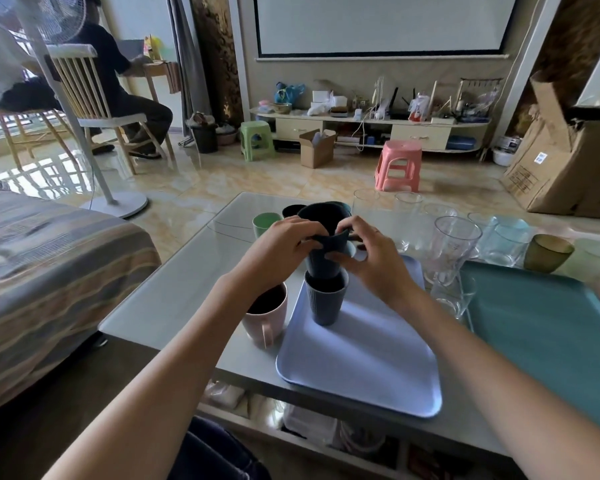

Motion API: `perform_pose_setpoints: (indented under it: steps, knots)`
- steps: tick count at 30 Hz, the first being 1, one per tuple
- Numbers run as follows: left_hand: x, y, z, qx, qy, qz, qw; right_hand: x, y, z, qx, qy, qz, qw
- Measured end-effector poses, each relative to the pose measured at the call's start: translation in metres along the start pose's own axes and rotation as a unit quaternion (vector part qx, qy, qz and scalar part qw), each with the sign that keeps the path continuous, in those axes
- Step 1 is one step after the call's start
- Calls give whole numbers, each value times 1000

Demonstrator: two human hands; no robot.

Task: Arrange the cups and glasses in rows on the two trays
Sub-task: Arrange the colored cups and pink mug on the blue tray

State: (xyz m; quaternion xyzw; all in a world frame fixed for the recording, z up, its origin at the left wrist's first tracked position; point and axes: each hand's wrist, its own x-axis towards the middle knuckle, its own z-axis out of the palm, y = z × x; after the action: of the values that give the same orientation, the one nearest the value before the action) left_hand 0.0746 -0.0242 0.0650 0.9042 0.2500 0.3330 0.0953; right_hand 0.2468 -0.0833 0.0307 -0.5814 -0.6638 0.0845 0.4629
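Both arms were bare from the hands all the way back to the bottom edge of the picture. No sleeve showed on either one. The left hand [281,251] and the right hand [371,261] wore nothing on them. The fingers [352,227] were bare too, with short nails. Below the left arm, a bit of dark blue trousers [215,452] showed. The cloth looked like jeans.
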Motion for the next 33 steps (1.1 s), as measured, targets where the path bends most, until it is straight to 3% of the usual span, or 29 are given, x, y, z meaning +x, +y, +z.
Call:
perform_pose_setpoints:
  steps: [4, 8, 11, 20, 26, 29, 31, 33]
  knots:
    - [-8, 12, -12, -79, -17, -45, 996, -20, -8, -6, -17, -18, 5, 1000]
    - [-22, 9, -16, -146, -144, -78, 976, -52, -5, -2, -15, -87, 28, 996]
    - [-28, 1, -8, -101, -230, -89, 964, -70, 1, 9, -36, -126, 55, 990]
    - [-44, -10, 22, 41, -359, -78, 929, -86, 21, 38, -140, -229, 79, 960]
    - [-42, -10, 25, -6, -374, -79, 924, -86, 22, 33, -169, -238, 78, 953]
    - [-43, -14, 15, -101, -380, -117, 912, -87, 21, 31, -166, -256, 81, 949]
    - [-41, -22, 1, -170, -338, -171, 910, -89, 18, 28, -135, -258, 90, 953]
    - [-40, -33, -11, -154, -248, -221, 931, -89, 11, 25, -111, -242, 101, 959]
